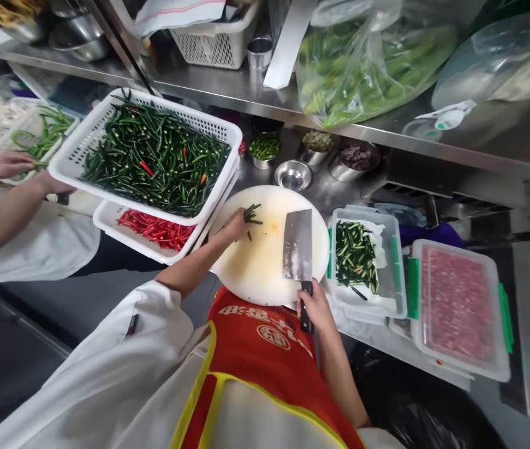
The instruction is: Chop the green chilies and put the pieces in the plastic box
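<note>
My left hand (pixel 236 224) is closed around a small bunch of green chili peppers (pixel 252 214) at the left side of the round white cutting board (pixel 265 268). With my right hand (pixel 317 307) I grip the black handle of a cleaver (pixel 298 244); its broad blade lies over the board's right part. Left of the board, a white basket (pixel 74 144) heaped with green chilies rests above another basket (pixel 106 219) of red chilies (pixel 159 231). To the right, a clear plastic container (pixel 389 299) holds cut green chili pieces (pixel 356 257).
A lidded container of minced meat (pixel 457 296) stands at far right. Behind the board are a small metal bowl (pixel 293 176) and several metal cups of chopped ingredients. A steel shelf (pixel 246 93) overhangs them, bearing a bag of green vegetables (pixel 368 68). Another person's hands (pixel 12 165) work at left.
</note>
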`<action>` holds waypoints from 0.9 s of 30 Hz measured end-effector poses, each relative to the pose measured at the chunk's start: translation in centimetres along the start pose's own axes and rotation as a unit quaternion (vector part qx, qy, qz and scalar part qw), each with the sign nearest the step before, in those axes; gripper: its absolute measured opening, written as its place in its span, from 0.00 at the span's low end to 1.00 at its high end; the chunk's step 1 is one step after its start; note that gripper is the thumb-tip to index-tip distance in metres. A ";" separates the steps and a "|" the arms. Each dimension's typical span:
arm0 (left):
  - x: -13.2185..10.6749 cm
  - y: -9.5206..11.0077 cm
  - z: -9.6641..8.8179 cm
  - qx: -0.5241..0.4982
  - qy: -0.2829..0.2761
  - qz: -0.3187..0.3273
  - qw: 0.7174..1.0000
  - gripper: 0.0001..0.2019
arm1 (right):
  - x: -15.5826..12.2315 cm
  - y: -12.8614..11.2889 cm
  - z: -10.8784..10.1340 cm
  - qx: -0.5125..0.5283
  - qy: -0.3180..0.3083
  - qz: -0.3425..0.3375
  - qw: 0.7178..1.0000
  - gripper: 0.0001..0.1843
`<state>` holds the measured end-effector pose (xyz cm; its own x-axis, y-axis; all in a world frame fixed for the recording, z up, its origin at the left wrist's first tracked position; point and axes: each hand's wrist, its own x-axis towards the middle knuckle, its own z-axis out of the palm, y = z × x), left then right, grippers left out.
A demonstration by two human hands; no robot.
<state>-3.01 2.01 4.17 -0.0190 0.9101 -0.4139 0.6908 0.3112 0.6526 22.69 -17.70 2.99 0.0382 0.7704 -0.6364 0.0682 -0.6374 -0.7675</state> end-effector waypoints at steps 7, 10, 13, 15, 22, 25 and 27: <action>-1.5 -1.1 0.3 0.208 0.041 0.083 0.974 0.26 | 0.6 0.1 -2.3 -0.063 -0.037 -0.024 0.997 0.10; -2.4 -1.0 0.6 0.250 0.034 0.093 0.963 0.28 | 0.1 0.2 -2.6 -0.064 -0.045 -0.028 0.997 0.10; -2.9 -0.5 0.7 0.282 0.027 0.096 0.954 0.27 | -0.8 0.4 -2.6 -0.062 -0.057 -0.028 0.996 0.13; -2.9 0.2 0.8 0.305 0.031 0.089 0.948 0.23 | -1.4 0.4 -2.6 -0.067 -0.064 -0.028 0.995 0.15; -2.1 1.3 1.5 0.370 0.027 0.166 0.914 0.13 | -2.3 0.1 -2.7 -0.129 -0.057 -0.038 0.989 0.10; -2.0 1.2 2.1 0.385 0.016 0.190 0.903 0.14 | -1.9 0.3 -2.6 -0.142 -0.048 -0.041 0.988 0.10; -1.9 1.3 2.6 0.395 0.017 0.190 0.899 0.14 | -1.4 0.4 -2.4 -0.143 -0.045 -0.042 0.988 0.09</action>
<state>-0.25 -0.04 4.14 0.3145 0.9214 -0.2281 0.9492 -0.3032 0.0841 25.05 -18.99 3.79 -0.0677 0.8072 -0.5864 0.3464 -0.5322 -0.7726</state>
